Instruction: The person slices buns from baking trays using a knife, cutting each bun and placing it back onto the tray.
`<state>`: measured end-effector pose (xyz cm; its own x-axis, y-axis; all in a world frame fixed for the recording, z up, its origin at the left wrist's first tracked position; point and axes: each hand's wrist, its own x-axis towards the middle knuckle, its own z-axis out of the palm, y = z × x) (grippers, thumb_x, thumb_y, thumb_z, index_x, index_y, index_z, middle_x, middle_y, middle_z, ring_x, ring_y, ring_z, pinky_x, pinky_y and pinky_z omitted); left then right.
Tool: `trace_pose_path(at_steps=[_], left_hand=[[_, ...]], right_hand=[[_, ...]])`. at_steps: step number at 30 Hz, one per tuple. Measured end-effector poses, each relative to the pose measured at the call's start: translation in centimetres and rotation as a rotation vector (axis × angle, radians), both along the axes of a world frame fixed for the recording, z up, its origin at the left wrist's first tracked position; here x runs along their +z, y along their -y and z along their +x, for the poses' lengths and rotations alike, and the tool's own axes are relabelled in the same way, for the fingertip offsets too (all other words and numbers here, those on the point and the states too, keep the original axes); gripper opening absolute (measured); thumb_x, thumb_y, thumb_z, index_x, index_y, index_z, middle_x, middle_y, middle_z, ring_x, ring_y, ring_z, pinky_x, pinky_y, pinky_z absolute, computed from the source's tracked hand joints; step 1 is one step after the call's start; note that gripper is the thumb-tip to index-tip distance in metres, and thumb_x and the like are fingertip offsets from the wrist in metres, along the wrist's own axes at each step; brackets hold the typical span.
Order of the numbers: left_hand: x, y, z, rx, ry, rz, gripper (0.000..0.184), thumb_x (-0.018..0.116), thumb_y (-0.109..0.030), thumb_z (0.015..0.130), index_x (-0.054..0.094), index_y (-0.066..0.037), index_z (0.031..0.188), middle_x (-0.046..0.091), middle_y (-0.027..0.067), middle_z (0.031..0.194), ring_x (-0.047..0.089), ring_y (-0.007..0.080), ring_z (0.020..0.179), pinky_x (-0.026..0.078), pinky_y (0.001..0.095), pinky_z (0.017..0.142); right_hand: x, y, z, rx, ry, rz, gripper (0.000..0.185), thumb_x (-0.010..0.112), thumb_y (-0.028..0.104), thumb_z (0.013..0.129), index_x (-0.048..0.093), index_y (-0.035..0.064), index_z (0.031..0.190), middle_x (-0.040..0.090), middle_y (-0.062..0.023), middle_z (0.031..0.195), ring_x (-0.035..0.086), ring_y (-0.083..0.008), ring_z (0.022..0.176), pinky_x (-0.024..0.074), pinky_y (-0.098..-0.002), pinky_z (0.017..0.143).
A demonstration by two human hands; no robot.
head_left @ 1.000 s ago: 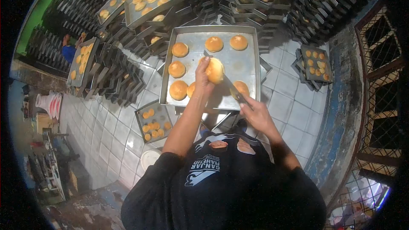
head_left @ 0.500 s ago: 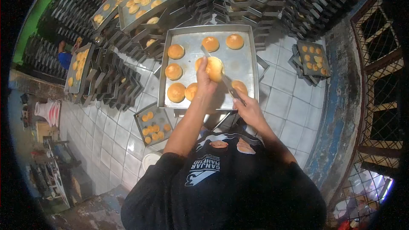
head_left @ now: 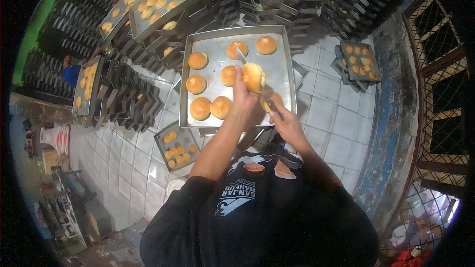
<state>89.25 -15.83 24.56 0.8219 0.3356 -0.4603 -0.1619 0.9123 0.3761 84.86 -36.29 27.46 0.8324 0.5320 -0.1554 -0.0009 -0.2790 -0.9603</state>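
Observation:
My left hand (head_left: 245, 100) is wrapped around a round golden bun (head_left: 254, 77), thumb upright along its side, above a metal tray (head_left: 183, 94). In my right hand (head_left: 288, 126) is a knife (head_left: 241, 55), its handle angled up and left. The blade runs into the bun's right side, and its tip shows beyond the bun's upper left. A pale cut edge is visible on the right of the bun. Several glossy buns rest on the tray, among them one (head_left: 221, 107) beside my left wrist and another (head_left: 271, 103) partly hidden under the knife.
Tall stacks of crisscrossed metal trays (head_left: 121, 94) stand ahead and to the left, some topped with buns. A tray of buns (head_left: 174, 147) lies on the tiled floor (head_left: 143, 163) at left. Another low stack (head_left: 361, 62) sits at right by the wall. A person's blue sleeve (head_left: 71, 74) shows far left.
The view has shifted slightly. My hands still hold the bun and knife; the bun has turned a little and the cut edge on its right shows differently.

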Motion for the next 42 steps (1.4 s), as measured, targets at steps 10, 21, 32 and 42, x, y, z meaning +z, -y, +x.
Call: trace_pose_path(at_steps=[10,21,32,42], left_hand=[[-0.4,3.4,0.5,-0.066,-0.083,0.031,0.059,0.041,-0.060,0.107,0.055,-0.010,0.135,0.065,0.0086,0.126,0.064,0.0249,0.114,0.051,0.0468,0.101],[-2.4,2.1,4.8,-0.020,-0.119,0.014,0.057,0.042,-0.055,0.108,0.054,-0.006,0.134,0.066,0.0096,0.127,0.066,0.0257,0.116,0.053,0.0449,0.103],[-4.6,-0.3,11.0,-0.093,-0.412,0.963,0.047,0.052,-0.040,0.106,0.064,0.003,0.119,0.070,0.0151,0.109,0.065,0.0265,0.101,0.051,0.0419,0.088],[-8.4,-3.1,21.4,-0.216,-0.655,1.233,0.063,0.078,-0.043,0.085,0.066,0.001,0.127,0.072,0.0240,0.111,0.073,0.0370,0.094,0.056,0.0447,0.085]], right_hand=[[-1.9,1.8,-0.3,-0.043,-0.123,0.039,0.050,0.061,0.021,0.103,0.052,0.0065,0.150,0.067,-0.0069,0.079,0.063,-0.0125,0.073,0.0517,-0.0293,0.071],[1.5,9.1,-0.2,0.025,-0.231,-0.189,0.050,0.062,0.013,0.100,0.054,0.0059,0.148,0.067,-0.0070,0.080,0.065,-0.0139,0.076,0.0533,-0.0298,0.075],[-2.9,20.5,-3.1,-0.414,-0.449,-0.024,0.040,0.060,0.025,0.099,0.065,0.0043,0.133,0.061,-0.0002,0.071,0.047,-0.0080,0.050,0.0377,-0.0275,0.046],[-0.4,17.8,-1.4,-0.370,-0.455,-0.108,0.028,0.056,0.026,0.099,0.069,0.0017,0.100,0.052,0.0002,0.061,0.043,-0.0068,0.048,0.0332,-0.0252,0.045]])
